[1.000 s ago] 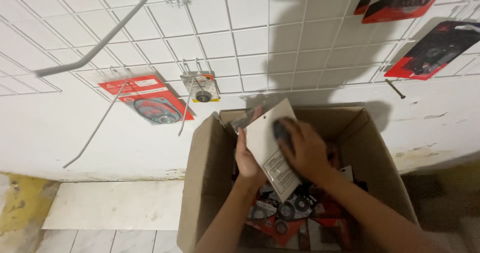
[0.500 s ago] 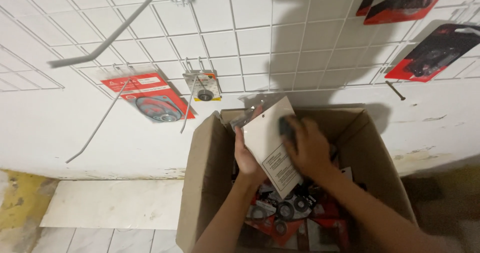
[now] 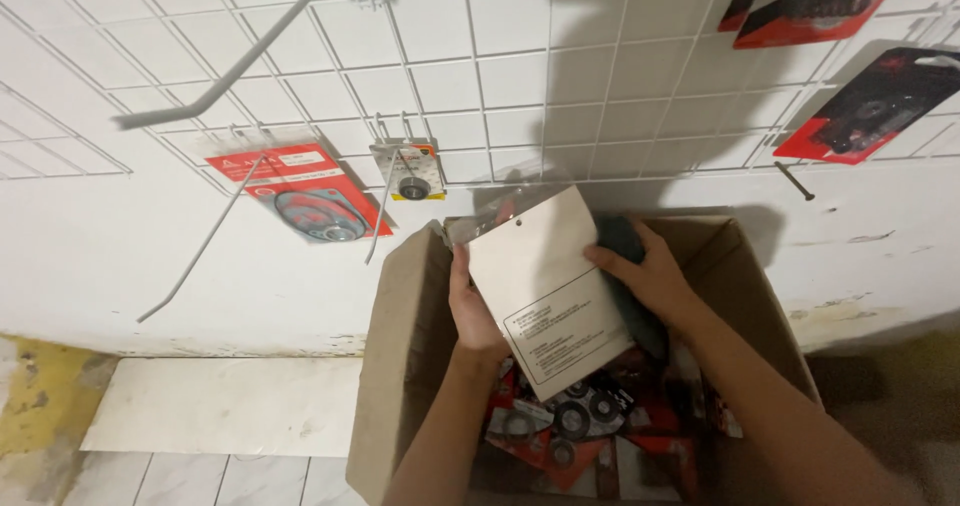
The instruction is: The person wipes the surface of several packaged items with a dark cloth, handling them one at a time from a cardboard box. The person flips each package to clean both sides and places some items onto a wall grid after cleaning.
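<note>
I see both hands raised over an open brown cardboard box point(image 3: 395, 366) that stands on the tiled floor against a white wall. My left hand point(image 3: 472, 306) grips the lower left edge of a flat white card-backed package point(image 3: 548, 286), its fingers wrapped behind the card and the thumb along the edge. My right hand point(image 3: 640, 271) holds the same package from the right side, its fingers curled over a dark round part point(image 3: 615, 236) on the far face of the card, so both hands are closed on it. The package is tilted, its blank back with a block of small print turned toward me, its top corner just above the box rim. Behind its upper left corner, a strip of clear plastic packaging point(image 3: 480, 228) pokes out.

Inside the box, below the package, lies a heap of red and black carded packs of dark rings and discs point(image 3: 570, 426).

On the wall, a white wire grid panel point(image 3: 480, 86) carries long metal hooks. A red card with a round grey gasket point(image 3: 305, 196) hangs left of the box, and just beside it is a small card with a bearing point(image 3: 405, 171). Well apart at the upper right hang two red and black packs point(image 3: 865, 106). A long grey hook point(image 3: 230, 66) juts out at the upper left.
</note>
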